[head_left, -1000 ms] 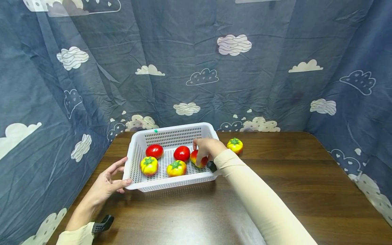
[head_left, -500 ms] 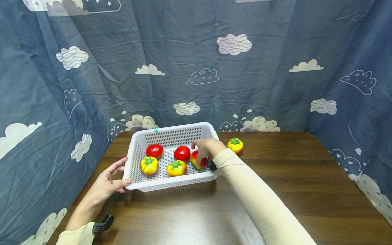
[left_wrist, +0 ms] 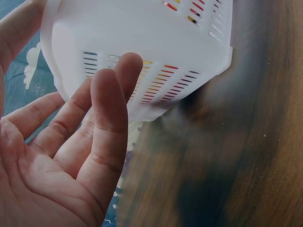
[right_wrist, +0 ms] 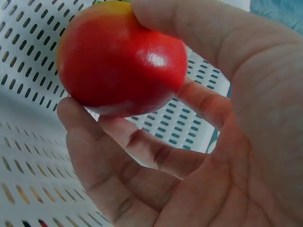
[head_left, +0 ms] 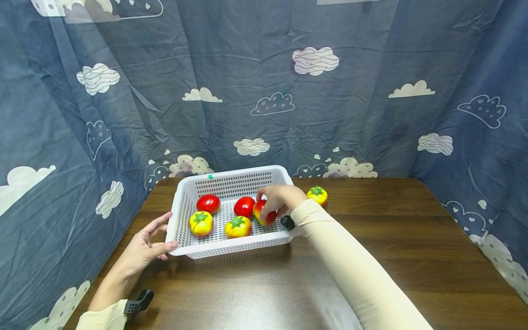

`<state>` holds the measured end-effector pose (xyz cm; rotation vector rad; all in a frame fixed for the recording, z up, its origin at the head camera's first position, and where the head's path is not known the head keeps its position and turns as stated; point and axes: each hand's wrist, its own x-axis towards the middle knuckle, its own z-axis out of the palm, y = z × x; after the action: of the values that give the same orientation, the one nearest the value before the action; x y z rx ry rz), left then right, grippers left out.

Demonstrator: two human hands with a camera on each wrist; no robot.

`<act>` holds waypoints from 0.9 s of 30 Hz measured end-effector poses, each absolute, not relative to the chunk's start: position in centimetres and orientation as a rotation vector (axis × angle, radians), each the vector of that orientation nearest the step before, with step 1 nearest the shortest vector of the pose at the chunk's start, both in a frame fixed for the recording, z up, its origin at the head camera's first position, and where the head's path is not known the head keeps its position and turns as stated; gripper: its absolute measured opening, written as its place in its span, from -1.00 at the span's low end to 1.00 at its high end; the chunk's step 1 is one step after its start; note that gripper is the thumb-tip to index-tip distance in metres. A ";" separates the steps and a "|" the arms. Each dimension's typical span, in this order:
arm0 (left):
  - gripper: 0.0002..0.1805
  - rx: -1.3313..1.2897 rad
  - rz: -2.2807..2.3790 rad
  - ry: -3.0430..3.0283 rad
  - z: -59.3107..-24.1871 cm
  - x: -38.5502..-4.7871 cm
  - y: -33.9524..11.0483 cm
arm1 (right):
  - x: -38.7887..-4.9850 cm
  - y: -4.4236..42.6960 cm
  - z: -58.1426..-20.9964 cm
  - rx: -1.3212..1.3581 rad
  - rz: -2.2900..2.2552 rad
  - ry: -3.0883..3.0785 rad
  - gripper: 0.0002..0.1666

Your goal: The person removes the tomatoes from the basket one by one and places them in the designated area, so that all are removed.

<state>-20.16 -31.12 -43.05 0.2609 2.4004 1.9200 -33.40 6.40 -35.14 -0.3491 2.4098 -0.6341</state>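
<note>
My left hand (head_left: 142, 245) grips the left end of a white slotted plastic basket (head_left: 239, 246), thumb at the near corner and index finger on the rim. In the left wrist view, other fingers (left_wrist: 108, 118) lie loosely bent beside the basket wall. Inside the basket, my right hand (head_left: 282, 198) holds a red-and-yellow tomato (head_left: 262, 213) between thumb and fingertips. The right wrist view has its glossy red side toward me. Beside it sits a red tomato (head_left: 244, 206). Another red tomato (head_left: 208, 203) and two yellow tomatoes with green leaf tops (head_left: 201, 223) are also in the basket.
One more yellow tomato (head_left: 317, 195) stands on the wooden table (head_left: 396, 243), right of the basket and partly behind my right wrist. A blue cloud-print curtain (head_left: 231, 119) hangs behind the table and along its sides.
The held tomato has turned and shifted slightly left, toward the neighbouring red one, which has moved a touch left. My left hand and the basket stay where they were.
</note>
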 end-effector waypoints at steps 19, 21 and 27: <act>-0.04 0.244 1.878 2.409 -43.0 -20.3 -31.2 | -33.9 8.9 -33.9 -0.653 -0.771 2.442 -0.34; -0.04 0.249 1.878 2.414 -43.1 -20.3 -31.2 | -34.0 9.1 -33.9 -0.685 -0.808 2.431 -0.34; -0.05 0.253 1.885 2.420 -43.2 -20.3 -31.0 | -33.9 9.7 -33.9 -0.742 -0.939 2.420 -0.34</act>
<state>-20.25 -31.03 -43.15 0.2532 2.4199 1.8850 -33.93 9.67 -33.87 -0.7421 2.4198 -0.9387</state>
